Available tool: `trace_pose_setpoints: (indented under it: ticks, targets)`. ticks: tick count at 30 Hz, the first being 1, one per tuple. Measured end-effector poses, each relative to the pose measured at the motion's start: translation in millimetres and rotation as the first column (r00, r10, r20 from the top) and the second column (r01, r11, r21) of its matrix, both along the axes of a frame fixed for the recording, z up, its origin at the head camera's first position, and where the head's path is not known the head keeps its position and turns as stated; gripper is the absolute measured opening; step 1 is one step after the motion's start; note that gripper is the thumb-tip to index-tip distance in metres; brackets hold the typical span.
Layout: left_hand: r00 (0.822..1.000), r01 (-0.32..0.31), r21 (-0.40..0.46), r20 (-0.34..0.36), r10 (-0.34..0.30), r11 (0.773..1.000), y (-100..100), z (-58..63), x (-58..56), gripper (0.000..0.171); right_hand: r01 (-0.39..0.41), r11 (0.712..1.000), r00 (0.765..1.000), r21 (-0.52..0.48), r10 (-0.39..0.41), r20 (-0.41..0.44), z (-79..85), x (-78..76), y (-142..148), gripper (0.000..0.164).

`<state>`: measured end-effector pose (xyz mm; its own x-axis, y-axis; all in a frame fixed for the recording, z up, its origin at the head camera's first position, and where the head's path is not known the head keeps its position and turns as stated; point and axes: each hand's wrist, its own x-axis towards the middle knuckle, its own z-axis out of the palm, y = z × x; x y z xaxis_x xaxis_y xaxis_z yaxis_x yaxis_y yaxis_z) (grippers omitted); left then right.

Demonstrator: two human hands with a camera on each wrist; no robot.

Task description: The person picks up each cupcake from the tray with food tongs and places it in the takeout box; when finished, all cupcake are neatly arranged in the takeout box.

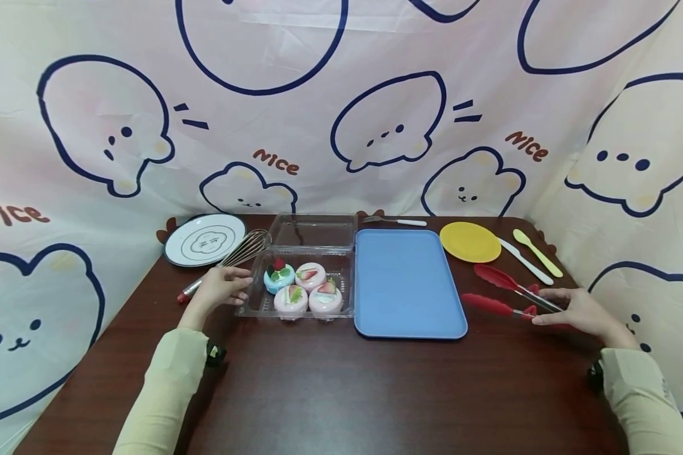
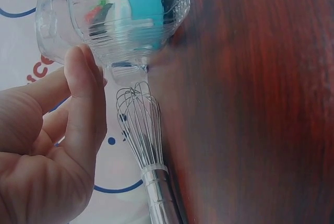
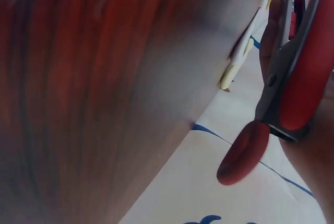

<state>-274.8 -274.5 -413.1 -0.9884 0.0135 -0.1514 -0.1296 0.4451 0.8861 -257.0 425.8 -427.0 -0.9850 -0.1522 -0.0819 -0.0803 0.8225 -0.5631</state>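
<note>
My left hand [image 1: 219, 289] is beside the left wall of a clear plastic box [image 1: 341, 303], its fingers loosely bent. In the left wrist view the fingertips overlap the box's rim [image 2: 57, 46]; I cannot tell whether they touch it. Several small toy cakes [image 1: 290, 302] sit inside, topped with fruit shapes. My right hand [image 1: 580, 313] grips a pair of red-tipped metal tongs [image 1: 515, 285] by the handles, their jaws apart and pointing left. The right wrist view has the tongs' red handle [image 3: 313, 72] close up, partly hiding the hand.
A blue tray [image 1: 406, 284] is just right of the box. Behind my left hand lie a whisk [image 1: 245, 248] and a white plate [image 1: 176, 243]. Toward the right are a yellow plate [image 1: 470, 242], white knife [image 1: 526, 262] and pale yellow spoon [image 1: 537, 253]. A fork [image 1: 395, 221] lies at the back.
</note>
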Motion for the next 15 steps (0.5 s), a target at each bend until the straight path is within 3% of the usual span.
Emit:
trace_pose_setpoints:
  ticks: [9, 15]
  targets:
    - [1.000, 0.013, 0.018, -0.001, -0.013, 1.000, 0.9, 1.9, 0.5, 0.042, -0.069, 0.997, 0.998, 0.021, 0.069, -0.007, -2.2, -7.0, -7.1, 0.078]
    - [1.000, 0.005, 0.018, 0.000, -0.005, 1.000, 1.1, 0.7, 1.2, 0.040, -0.072, 0.997, 0.997, 0.012, 0.072, 0.015, -3.0, -6.6, -9.6, 0.080]
